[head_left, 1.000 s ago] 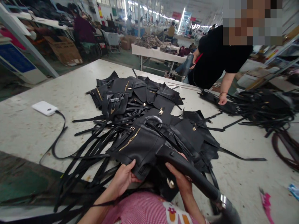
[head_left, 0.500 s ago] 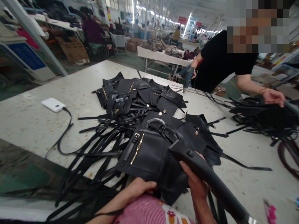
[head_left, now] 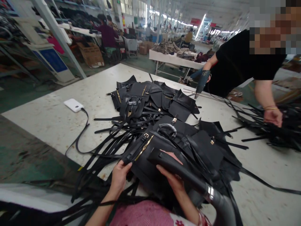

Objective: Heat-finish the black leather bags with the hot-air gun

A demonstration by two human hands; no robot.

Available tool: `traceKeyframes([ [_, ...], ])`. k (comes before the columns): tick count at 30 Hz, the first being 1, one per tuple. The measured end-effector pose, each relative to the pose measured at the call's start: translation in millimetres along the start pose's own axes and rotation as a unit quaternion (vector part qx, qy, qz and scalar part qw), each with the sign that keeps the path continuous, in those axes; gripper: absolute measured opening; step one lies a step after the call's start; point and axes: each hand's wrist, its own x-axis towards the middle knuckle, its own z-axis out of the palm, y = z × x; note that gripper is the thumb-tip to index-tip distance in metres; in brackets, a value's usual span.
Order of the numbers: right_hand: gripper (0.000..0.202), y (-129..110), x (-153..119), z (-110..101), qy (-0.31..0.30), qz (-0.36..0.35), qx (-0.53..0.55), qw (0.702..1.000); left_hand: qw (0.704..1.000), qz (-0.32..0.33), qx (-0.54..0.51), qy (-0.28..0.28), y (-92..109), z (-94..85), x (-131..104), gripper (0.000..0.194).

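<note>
A black leather-look bag with a gold zipper, a buckle and a plastic-wrapped handle lies in front of me. Its near left corner is pinched between the thumb and fingers of my left hand. My right hand is wrapped round a black, flat-mouthed hose nozzle, partly hidden by it. The nozzle's mouth points left, over the front of the bag; I cannot tell if it touches. A metal clamp joins the nozzle to a thick grey hose at the lower right.
More black bags are heaped behind, with long straps over the table edge. A white power bank with a cable lies left on the white table. Across it, a co-worker in black holds a heat gun beside another pile.
My left hand has moved left to the bag's corner. The nozzle has swung left over the bag, bringing its clamp and hose into view. The co-worker's free hand has lowered; the camera has turned left.
</note>
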Motion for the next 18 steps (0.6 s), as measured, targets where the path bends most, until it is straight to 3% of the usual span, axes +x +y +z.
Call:
traceKeyframes([
  [5, 0.041, 26, 7, 45, -0.115, -0.040, -0.008, 0.993, 0.998, 0.003, 0.061, -0.006, 4, 2.2, -11, 0.034],
  [10, 0.041, 41, 7, 78, -0.128, -0.044, -0.012, 0.991, 0.997, -0.019, 0.071, -0.016, -9, 5.4, -22, 0.022],
  [13, 0.039, 47, 5, 83, -0.093, -0.080, -0.002, 0.992, 0.996, -0.049, 0.067, -0.017, -16, 4.9, -25, 0.024],
  [18, 0.043, 55, -2, 64, -0.067, -0.088, -0.017, 0.994, 0.996, -0.079, 0.049, -0.008, -10, 7.5, -21, 0.032],
])
